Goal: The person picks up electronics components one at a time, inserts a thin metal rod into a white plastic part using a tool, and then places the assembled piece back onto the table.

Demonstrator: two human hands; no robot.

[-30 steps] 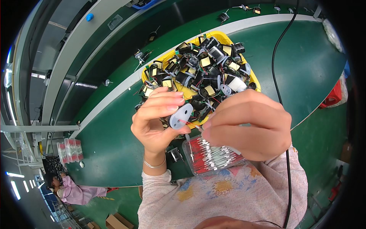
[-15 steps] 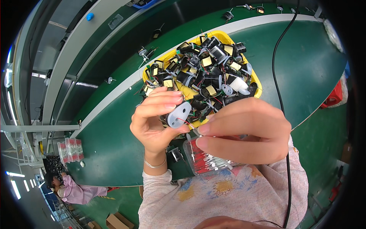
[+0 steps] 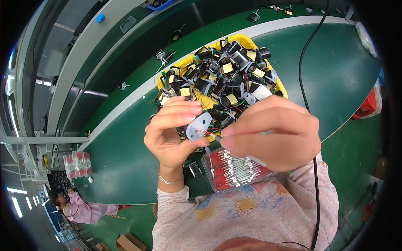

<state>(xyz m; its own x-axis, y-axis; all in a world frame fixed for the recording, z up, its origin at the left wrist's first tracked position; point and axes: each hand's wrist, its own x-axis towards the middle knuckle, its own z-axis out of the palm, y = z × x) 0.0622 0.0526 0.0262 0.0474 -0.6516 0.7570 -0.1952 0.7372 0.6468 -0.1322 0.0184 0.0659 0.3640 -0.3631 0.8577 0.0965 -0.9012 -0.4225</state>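
Left hand (image 3: 168, 127) is clasping a grey-capped part (image 3: 198, 126), seemingly for steadiness. Right hand (image 3: 274, 133) is pinching a pale stick (image 3: 256, 161).

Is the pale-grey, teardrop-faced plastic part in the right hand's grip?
No, the left hand holds the pale-grey, teardrop-faced plastic part, and the right hand is apart from its face.

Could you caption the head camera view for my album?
Left hand holds a grey-faced part; right hand pinches a slim piece near a red wire, before a yellow tub of dark parts.
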